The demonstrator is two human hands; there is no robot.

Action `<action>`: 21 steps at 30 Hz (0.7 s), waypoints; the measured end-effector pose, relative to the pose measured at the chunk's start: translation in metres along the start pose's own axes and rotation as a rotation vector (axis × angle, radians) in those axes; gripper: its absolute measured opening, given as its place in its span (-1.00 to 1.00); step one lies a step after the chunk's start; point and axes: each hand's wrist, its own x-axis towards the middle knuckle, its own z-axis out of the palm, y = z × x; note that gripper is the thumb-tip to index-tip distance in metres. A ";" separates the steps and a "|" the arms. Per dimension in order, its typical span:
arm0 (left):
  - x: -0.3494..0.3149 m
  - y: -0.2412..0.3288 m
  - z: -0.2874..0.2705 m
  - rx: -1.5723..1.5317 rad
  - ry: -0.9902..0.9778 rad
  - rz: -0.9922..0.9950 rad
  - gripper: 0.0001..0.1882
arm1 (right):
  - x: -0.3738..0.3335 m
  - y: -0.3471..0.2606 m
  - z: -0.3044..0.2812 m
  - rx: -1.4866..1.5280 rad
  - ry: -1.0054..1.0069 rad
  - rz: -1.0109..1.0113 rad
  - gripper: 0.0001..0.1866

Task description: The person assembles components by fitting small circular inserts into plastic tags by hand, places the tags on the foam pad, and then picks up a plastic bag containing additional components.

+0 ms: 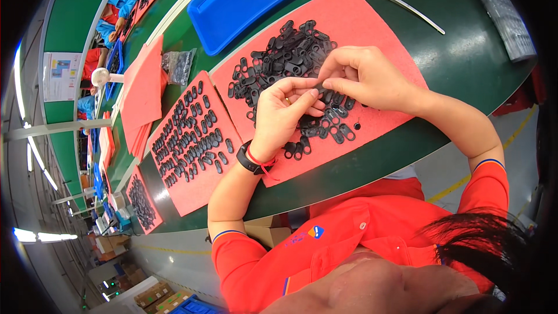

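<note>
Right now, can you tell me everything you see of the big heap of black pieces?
The heap is many small, longish black pieces with rounded ends, some showing a hole at one end. They look like plastic, slightly shiny. They lie jumbled, overlapping where it is thickest and looser toward the person, on a pink mat. The left grip and right grip hide some of it; I can't tell whether they touch it.
</note>
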 end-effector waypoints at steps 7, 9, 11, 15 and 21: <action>0.000 -0.002 0.004 -0.018 0.017 0.022 -0.79 | -0.001 0.004 0.003 -0.065 0.028 -0.094 -0.90; 0.000 -0.002 0.004 -0.014 0.019 0.022 -0.80 | -0.001 0.005 0.004 -0.074 0.028 -0.094 -0.91; 0.000 -0.004 0.003 -0.011 0.019 0.025 -0.81 | -0.001 0.006 0.005 -0.084 0.029 -0.094 -0.91; 0.000 -0.004 0.003 -0.012 0.023 0.028 -0.82 | -0.001 0.007 0.006 -0.106 0.034 -0.124 -0.91; 0.000 -0.004 0.004 -0.018 0.030 0.034 -0.83 | -0.001 0.006 0.008 -0.099 0.040 -0.081 -0.92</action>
